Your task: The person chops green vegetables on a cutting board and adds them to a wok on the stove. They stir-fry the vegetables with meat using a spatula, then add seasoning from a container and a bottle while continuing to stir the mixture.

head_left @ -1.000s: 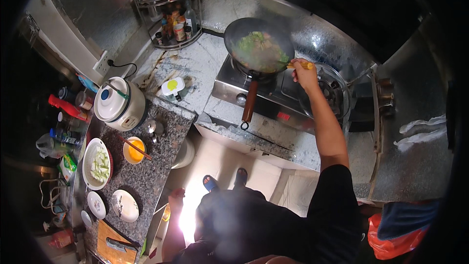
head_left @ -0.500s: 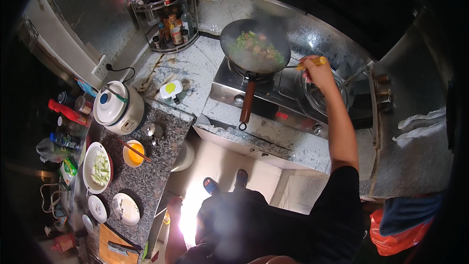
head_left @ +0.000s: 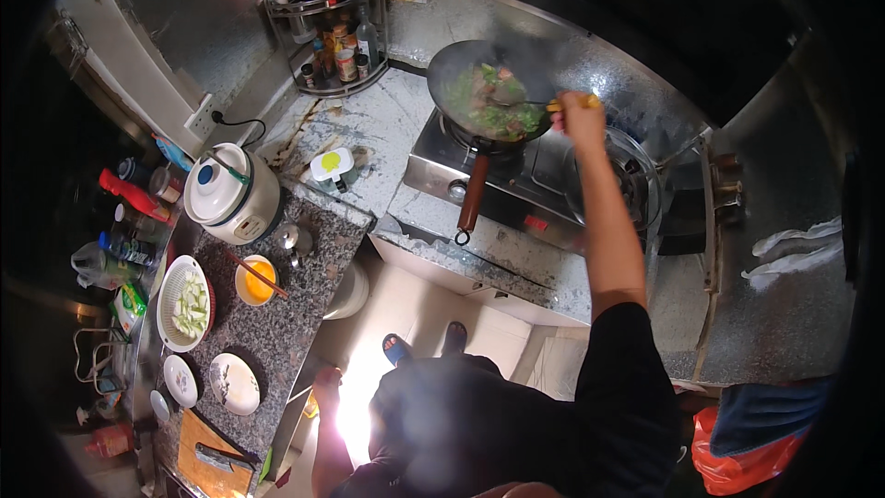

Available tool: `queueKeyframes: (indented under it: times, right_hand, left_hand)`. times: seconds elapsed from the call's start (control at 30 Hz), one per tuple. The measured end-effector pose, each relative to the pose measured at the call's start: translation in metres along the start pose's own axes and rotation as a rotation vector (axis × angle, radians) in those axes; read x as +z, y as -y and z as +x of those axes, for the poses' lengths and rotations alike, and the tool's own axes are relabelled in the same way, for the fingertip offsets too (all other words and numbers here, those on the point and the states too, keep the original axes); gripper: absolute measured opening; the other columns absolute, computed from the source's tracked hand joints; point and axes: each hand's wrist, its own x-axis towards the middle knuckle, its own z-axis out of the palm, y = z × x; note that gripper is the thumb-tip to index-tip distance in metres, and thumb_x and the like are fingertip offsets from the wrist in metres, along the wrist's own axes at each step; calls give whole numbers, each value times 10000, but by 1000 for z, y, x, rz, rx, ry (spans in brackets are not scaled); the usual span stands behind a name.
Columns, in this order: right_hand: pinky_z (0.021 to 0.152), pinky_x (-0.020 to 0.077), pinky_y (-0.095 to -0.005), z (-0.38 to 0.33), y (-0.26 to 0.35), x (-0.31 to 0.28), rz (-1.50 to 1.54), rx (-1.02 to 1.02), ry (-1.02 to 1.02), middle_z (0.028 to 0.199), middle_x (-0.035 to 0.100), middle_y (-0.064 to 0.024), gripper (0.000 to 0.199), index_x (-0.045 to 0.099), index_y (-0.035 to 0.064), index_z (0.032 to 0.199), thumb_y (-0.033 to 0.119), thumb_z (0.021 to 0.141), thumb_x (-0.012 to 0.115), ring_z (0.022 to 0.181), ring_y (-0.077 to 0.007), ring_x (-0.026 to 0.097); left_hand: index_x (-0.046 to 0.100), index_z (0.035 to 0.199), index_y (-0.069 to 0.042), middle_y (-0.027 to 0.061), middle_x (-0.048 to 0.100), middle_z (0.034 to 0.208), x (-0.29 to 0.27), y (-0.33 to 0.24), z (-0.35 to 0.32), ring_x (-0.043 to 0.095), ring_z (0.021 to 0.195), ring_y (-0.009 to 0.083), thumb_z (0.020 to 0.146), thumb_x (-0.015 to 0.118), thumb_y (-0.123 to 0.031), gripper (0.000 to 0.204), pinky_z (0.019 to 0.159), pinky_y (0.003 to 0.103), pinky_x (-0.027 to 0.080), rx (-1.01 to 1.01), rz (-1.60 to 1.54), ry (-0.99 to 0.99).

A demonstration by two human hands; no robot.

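Seemingly mid-stir, gripping a yellow-handled utensil (head_left: 555, 105) in a closed right hand (head_left: 579, 115), dipping into food (head_left: 481, 115) in the wok (head_left: 445, 65) on the stove (head_left: 430, 176), probably calling for an even sweep; cannot tell openness or hold of the left hand (head_left: 326, 382) beside the worktop (head_left: 293, 318).

Head-height fisheye view — steeply downward

Food (head_left: 477, 111) in wok (head_left: 442, 66), wok on stove (head_left: 502, 193), rice cooker (head_left: 247, 208) left
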Motion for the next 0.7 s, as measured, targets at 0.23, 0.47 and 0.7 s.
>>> queueKeyframes:
  times: [0.23, 0.47, 0.7]
  right_hand:
    - [400, 397, -214, -75, -80, 13, 194, 93, 56, 646, 576, -15, 280, 551, 55, 1081, 202, 845, 581, 466, -90, 530]
    - [437, 409, -223, -170, -131, 0, 24, 69, -22, 727, 571, -14, 391, 480, 66, 1052, 157, 756, 718, 522, -95, 532]
    - [496, 457, -238, -363, -184, -43, -58, 469, -81, 576, 530, -16, 192, 485, 38, 649, 67, 772, 630, 540, -86, 555]
  left_hand:
    - [621, 838, 26, 72, 613, 715, 1, 19, 16, 587, 590, 146, 811, 594, -145, 175, 523, 275, 470, -174, -114, 67]
    - [577, 840, 17, 45, 575, 676, 34, -78, 22, 511, 576, 103, 747, 680, -107, 186, 538, 246, 419, -24, -53, 227]
    - [471, 725, -39, 10, 460, 671, 57, -112, 20, 438, 625, 94, 745, 672, -65, 204, 576, 244, 382, 149, 177, 423]
